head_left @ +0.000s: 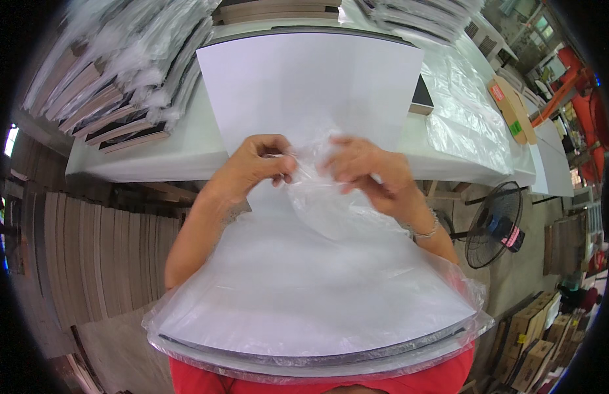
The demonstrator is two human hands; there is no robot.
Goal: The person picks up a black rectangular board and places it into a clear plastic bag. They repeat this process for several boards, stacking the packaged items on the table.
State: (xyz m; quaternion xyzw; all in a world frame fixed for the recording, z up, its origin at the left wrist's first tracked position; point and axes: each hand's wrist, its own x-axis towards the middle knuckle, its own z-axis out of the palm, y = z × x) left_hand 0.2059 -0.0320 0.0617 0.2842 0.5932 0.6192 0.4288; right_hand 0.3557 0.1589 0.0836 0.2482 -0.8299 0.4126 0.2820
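Note:
A clear plastic bag (pixel 331 217) covers a flat white board (pixel 304 295) that rests against my front, its far end under my hands. My left hand (pixel 262 164) is closed, with thumb and fingers pinching the bag's crumpled plastic. Just to its right, my right hand (pixel 373 171) is at the same gathered film, its fingers smeared by motion, so its grip is unclear. Beyond both hands a large white board (pixel 311 79) with a dark far edge lies on the table; whether it joins the bagged one is hidden by hands and film.
Plastic-wrapped panels (pixel 127 92) are piled at the table's left. More wrapped pieces (pixel 416 16) lie at the back, with clear plastic sheets (pixel 469 125) and a cardboard piece (pixel 511 108) at right. A black fan (pixel 495 226) stands right; many boards (pixel 101 256) stand below left.

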